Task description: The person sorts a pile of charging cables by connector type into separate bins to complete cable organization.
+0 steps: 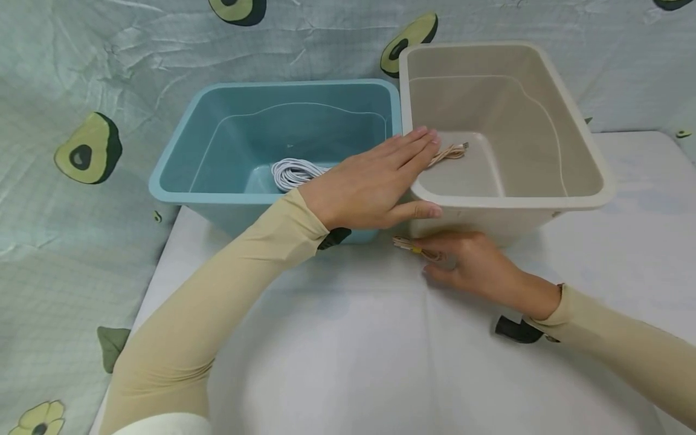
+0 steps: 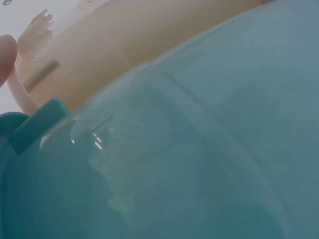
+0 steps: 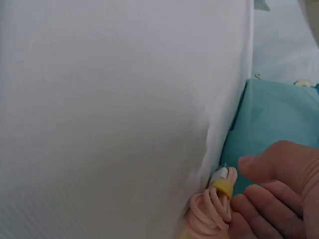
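My left hand (image 1: 375, 175) lies palm down with straight fingers over the spot where the rims of the teal bin (image 1: 277, 199) and the beige bin (image 1: 511, 204) meet. Low in front of the beige bin, my right hand (image 1: 473, 263) has its fingers curled at a coiled pale-pink cable (image 1: 405, 243). A yellow tie (image 3: 224, 186) wraps this cable near its plug. In the right wrist view the thumb sits a little off the cable. A coiled white cable (image 1: 293, 174) lies in the teal bin. Another pinkish cable (image 1: 451, 153) lies in the beige bin, partly hidden by my left fingers.
Both bins stand side by side on a white-covered table (image 1: 348, 350). Behind and to the left hangs a pale cloth (image 1: 304, 36) with avocado prints. The left wrist view shows mostly the teal bin's side (image 2: 199, 139).
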Action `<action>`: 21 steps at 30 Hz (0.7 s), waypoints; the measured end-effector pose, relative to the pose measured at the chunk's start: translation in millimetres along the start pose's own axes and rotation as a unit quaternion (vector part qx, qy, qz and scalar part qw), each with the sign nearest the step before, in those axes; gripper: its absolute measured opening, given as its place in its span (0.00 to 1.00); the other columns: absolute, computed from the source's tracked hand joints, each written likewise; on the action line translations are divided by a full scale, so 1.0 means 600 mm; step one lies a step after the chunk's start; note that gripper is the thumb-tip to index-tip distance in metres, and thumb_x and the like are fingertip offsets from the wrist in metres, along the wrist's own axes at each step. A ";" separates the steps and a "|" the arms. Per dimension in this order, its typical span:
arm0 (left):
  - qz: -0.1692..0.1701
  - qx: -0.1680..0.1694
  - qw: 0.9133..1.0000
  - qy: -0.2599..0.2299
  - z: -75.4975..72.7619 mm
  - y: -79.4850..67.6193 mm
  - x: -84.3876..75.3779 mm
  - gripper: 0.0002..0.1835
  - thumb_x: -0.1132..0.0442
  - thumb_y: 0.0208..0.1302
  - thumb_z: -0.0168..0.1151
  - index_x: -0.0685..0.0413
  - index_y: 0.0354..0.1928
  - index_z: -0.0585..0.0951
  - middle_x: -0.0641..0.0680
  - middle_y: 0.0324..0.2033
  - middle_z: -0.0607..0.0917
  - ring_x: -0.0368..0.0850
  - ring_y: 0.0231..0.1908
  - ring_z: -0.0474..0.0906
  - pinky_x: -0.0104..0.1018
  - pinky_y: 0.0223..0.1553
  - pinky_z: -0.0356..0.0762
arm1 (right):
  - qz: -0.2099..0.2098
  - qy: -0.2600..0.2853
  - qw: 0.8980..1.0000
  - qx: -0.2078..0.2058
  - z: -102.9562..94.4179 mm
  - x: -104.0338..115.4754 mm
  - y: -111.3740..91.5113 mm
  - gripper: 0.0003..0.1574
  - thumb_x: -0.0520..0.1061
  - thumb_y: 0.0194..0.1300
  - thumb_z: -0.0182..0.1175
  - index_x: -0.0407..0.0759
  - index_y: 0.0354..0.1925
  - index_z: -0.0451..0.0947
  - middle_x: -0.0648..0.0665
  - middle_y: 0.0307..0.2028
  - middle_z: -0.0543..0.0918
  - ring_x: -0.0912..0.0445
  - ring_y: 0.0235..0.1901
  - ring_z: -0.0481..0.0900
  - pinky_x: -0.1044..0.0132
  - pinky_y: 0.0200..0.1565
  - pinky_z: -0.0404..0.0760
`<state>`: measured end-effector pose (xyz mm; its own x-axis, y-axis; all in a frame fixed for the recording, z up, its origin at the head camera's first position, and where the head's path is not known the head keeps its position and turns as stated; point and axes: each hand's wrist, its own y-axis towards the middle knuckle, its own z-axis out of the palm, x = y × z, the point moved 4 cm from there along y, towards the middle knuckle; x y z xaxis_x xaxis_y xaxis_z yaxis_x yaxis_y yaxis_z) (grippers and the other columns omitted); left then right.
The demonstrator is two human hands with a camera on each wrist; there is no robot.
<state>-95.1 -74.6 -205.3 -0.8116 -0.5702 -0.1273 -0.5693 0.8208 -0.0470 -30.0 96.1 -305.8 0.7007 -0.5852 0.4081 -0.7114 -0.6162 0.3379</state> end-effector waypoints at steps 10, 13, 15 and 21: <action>-0.004 0.005 1.000 0.000 0.000 0.000 -0.001 0.50 0.32 0.77 0.45 0.56 0.84 0.42 0.55 0.85 0.42 0.48 0.85 0.34 0.39 0.87 0.35 | -0.028 -0.011 1.000 -0.009 0.007 0.002 -0.001 0.25 0.29 0.50 0.76 0.42 0.48 0.90 0.53 0.30 0.87 0.63 0.29 0.78 0.67 0.34 0.81; -0.002 0.003 1.000 0.001 0.000 0.000 -0.001 0.50 0.32 0.77 0.45 0.56 0.84 0.42 0.56 0.85 0.43 0.48 0.85 0.34 0.39 0.87 0.36 | -0.040 -0.017 0.999 -0.019 0.008 0.004 -0.001 0.26 0.28 0.49 0.76 0.41 0.49 0.90 0.53 0.29 0.86 0.63 0.29 0.78 0.66 0.34 0.81; -0.001 0.002 1.000 0.002 0.000 0.000 -0.001 0.50 0.32 0.77 0.45 0.56 0.84 0.42 0.56 0.85 0.43 0.48 0.85 0.34 0.39 0.87 0.36 | -0.043 -0.023 0.999 -0.015 0.011 0.004 0.001 0.28 0.28 0.50 0.74 0.41 0.51 0.89 0.52 0.29 0.87 0.63 0.29 0.78 0.66 0.34 0.81; -0.002 0.001 1.000 0.001 -0.001 -0.001 -0.001 0.50 0.32 0.77 0.46 0.57 0.84 0.43 0.56 0.85 0.43 0.48 0.85 0.34 0.39 0.87 0.36 | -0.003 -0.033 0.999 0.033 0.021 0.002 0.005 0.28 0.28 0.54 0.70 0.41 0.54 0.88 0.48 0.31 0.90 0.60 0.30 0.82 0.65 0.34 0.84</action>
<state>-94.4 -74.8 -204.3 -0.8097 -0.5731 -0.1260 -0.5718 0.8189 -0.0497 -30.7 86.8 -314.8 0.7085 -0.6133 0.3491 -0.7036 -0.6519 0.2828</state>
